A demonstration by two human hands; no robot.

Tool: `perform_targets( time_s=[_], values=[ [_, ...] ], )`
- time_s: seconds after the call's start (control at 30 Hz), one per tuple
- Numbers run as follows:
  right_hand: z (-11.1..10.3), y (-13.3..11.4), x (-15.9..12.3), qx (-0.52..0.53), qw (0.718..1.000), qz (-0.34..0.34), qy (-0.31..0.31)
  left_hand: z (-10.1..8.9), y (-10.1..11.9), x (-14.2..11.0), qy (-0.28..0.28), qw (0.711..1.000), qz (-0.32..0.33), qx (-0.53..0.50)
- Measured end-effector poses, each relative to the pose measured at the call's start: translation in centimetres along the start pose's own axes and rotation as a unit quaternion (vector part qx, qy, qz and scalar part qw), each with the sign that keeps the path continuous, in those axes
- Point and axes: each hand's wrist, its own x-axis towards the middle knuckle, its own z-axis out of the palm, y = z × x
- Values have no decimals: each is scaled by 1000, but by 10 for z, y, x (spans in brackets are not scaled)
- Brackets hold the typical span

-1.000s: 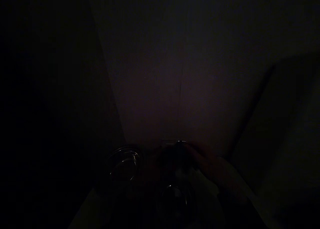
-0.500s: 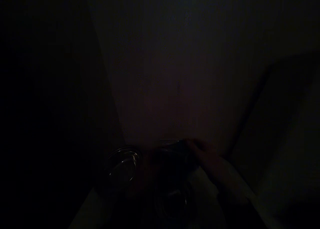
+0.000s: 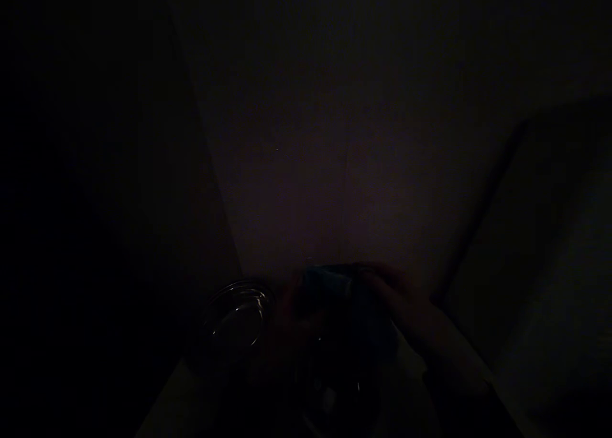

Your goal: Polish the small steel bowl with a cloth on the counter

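The scene is very dark. At the lower middle, my right hand (image 3: pixel 396 294) reaches in from the right, fingers closed on a bluish cloth (image 3: pixel 329 282) that hangs down below it. My left hand (image 3: pixel 282 317) shows only as a dim reddish shape at the cloth's left side. Its fingers look bent around something I cannot make out. Left of that hand is a shiny round bowl (image 3: pixel 236 323), glass or metal, with bright glints along its rim. Below the cloth another shiny round vessel (image 3: pixel 335 400) shows faint reflections.
A pale surface (image 3: pixel 167 400) lies under the bowl and vessel. Behind it rises a plain wall (image 3: pixel 296 189) with a vertical seam. A darker panel (image 3: pixel 516 234) with a rounded corner stands on the right, and the left side is almost black.
The bluish cloth now covers most of the shiny rim seen between the hands before. Its folds have shifted, and more of it hangs below my right hand. The bowl stays put.
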Motion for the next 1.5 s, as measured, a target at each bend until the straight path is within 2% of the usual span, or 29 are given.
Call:
perform_targets(
  time_s=[0.13,0.2,0.27,0.37,0.47,0.6,0.8,1.0,1.1,1.17,1.23,1.4,1.5],
  values=[
    [0,-7,-4,-5,1000,2,5,4,-1,-5,9,995,100,11],
    [0,-11,-6,7,1000,16,-12,4,1,-7,-1,991,134,29],
    [0,-14,-7,16,999,38,-23,4,5,-10,-21,989,142,35],
    [-1,-15,-7,25,998,49,-10,1,12,-14,-39,997,63,20],
    [-2,-14,-5,32,998,43,32,-3,20,-14,2,1000,-22,-13],
    [1,-16,-7,53,995,55,60,-7,27,-13,53,998,-30,-28],
    [4,-20,-11,89,992,79,47,-10,32,-15,39,992,-105,-56],
    [-1,-14,-8,59,996,60,28,-10,25,-17,34,993,-102,-42],
    [-5,-13,-7,30,998,46,31,-13,20,-11,54,995,-78,-20],
    [-8,-15,-7,5,1000,23,9,-16,18,-7,87,995,-56,2],
    [-11,-18,-10,-12,999,17,-41,-19,20,-7,102,994,-48,9],
    [-12,-27,-19,-17,981,67,-184,-21,34,-12,70,996,-53,-34],
    [-9,-24,-19,6,982,65,-176,-25,30,-8,52,996,-47,-59]
  ],
)
